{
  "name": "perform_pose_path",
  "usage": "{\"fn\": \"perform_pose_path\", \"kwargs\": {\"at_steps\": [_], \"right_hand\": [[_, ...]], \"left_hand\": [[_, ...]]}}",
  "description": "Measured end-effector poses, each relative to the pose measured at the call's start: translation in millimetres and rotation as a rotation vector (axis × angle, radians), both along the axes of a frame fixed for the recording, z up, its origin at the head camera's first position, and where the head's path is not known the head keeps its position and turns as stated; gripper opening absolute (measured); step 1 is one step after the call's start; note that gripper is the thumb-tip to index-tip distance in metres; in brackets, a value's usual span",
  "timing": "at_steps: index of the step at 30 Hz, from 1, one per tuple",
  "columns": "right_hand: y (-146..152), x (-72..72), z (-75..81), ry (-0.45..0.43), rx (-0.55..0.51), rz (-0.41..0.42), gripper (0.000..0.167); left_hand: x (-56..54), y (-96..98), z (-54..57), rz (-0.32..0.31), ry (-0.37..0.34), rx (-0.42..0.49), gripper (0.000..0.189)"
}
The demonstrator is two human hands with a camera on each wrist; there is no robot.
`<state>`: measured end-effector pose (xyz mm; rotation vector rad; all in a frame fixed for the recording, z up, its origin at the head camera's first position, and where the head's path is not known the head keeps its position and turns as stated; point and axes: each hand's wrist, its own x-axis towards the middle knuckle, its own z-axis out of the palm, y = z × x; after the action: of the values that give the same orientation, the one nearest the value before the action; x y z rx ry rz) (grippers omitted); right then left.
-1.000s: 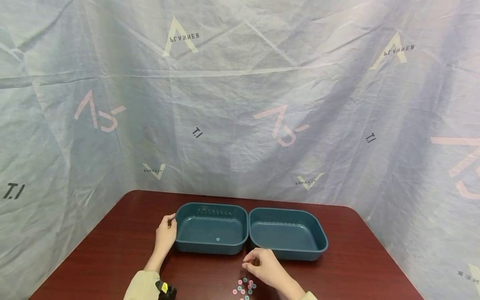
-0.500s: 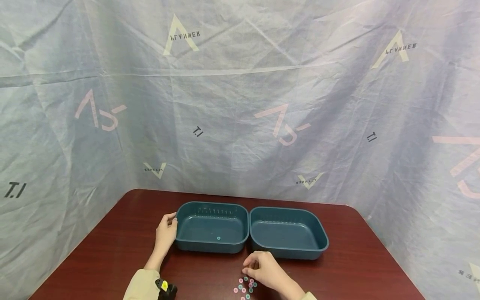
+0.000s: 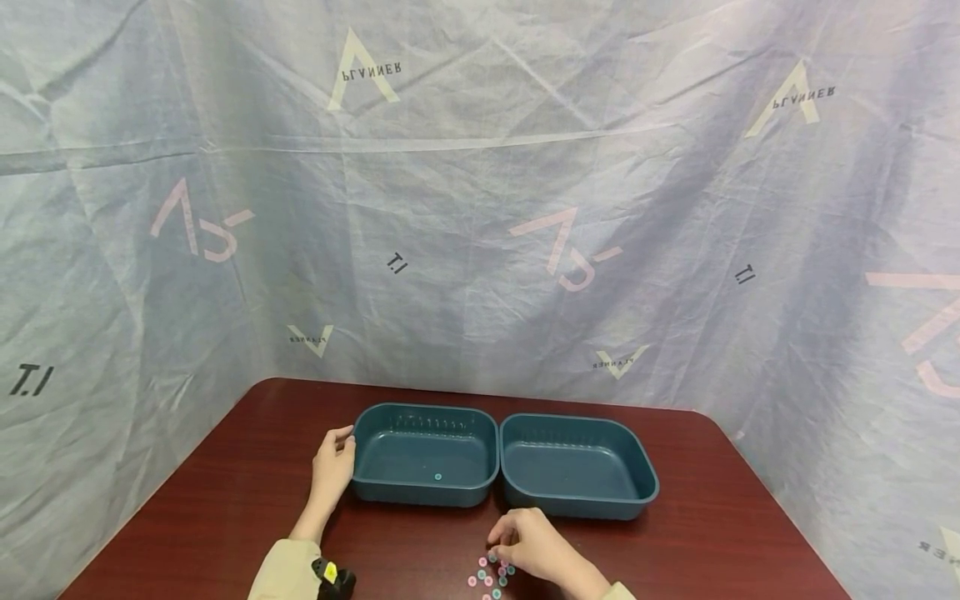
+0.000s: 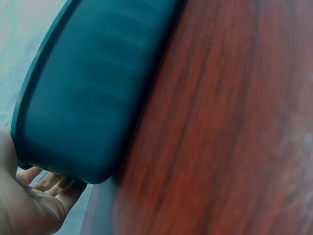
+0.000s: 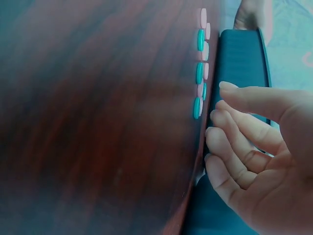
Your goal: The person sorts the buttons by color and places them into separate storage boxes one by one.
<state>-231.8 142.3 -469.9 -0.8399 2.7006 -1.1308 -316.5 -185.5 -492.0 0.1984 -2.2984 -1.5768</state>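
Observation:
My left hand (image 3: 333, 465) rests against the left end of the left dark teal tray (image 3: 423, 495); its fingers (image 4: 61, 188) show past the tray's end in the left wrist view. One small teal button (image 3: 438, 477) lies inside that tray. My right hand (image 3: 534, 546) hovers at the far edge of a loose group of small pink and teal buttons (image 3: 489, 581). In the right wrist view, thumb and forefinger stand slightly apart with nothing visible between them, and the other fingers (image 5: 220, 142) are bent. From the head view the right hand may hide some buttons.
A second dark teal tray (image 3: 577, 507) stands right beside the first, their ends nearly touching. Both are on a dark red wooden table (image 3: 420, 550). Behind and at the sides hangs a pale printed cloth (image 3: 465, 333).
My right hand has come down and nearer, its fingertips now reaching the far buttons. My left hand stays at the left tray's end.

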Motion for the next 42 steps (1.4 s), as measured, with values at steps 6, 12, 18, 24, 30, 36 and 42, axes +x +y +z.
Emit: {"fn": "perform_pose_path", "kwargs": {"at_steps": [6, 12, 18, 24, 30, 36, 42], "right_hand": [[0.4, -0.6, -2.2, -0.056, 0.016, -0.004, 0.004], [-1.5, -1.0, -3.2, -0.066, 0.031, 0.012, 0.005], [-2.2, -3.1, -3.8, -0.048, 0.046, 0.009, 0.006], [-2.1, -3.7, -3.5, -0.036, 0.069, -0.004, 0.008], [-1.9, -3.3, -1.2, -0.018, 0.110, -0.038, 0.014], [-0.8, -3.7, -1.7, -0.035, 0.087, -0.035, 0.014], [0.4, -2.4, -1.7, -0.001, 0.059, -0.015, 0.015]], "left_hand": [[-0.6, 0.3, 0.3, 0.016, 0.010, -0.010, 0.035], [1.5, 1.0, 2.5, 0.013, 0.002, -0.008, 0.035], [2.5, 1.2, 3.7, 0.009, 0.006, -0.011, 0.035], [2.5, 0.9, 2.9, 0.012, 0.001, -0.010, 0.035], [1.8, 1.6, 2.4, 0.007, 0.004, -0.007, 0.035], [0.4, 1.1, 2.0, 0.007, 0.004, -0.010, 0.035], [-0.1, 0.6, 1.2, 0.009, 0.007, -0.009, 0.035]]}}
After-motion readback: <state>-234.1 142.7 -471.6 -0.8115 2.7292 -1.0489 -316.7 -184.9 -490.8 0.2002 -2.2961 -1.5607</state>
